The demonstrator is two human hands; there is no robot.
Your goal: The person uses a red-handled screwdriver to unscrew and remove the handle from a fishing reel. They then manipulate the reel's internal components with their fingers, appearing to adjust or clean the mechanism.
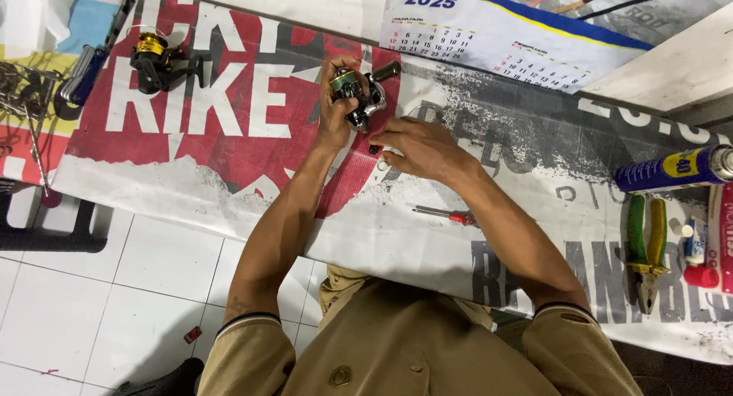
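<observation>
Our left hand (333, 113) wraps its fingers around a fishing reel (357, 94), held just above the tabletop (397, 235). Our right hand (416, 145) rests flat beside it, fingers loosely spread. A red screwdriver (443, 214) lies nearby; green pliers (645, 251) lie well apart.

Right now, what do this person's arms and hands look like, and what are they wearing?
Both arms are bare from above the elbow down. The left hand and right hand wear no gloves, rings or watch that I can see. The shirt is khaki, short-sleeved, with dark-trimmed sleeve cuffs and a small badge on the chest. A faint mark shows on the left upper arm.
</observation>
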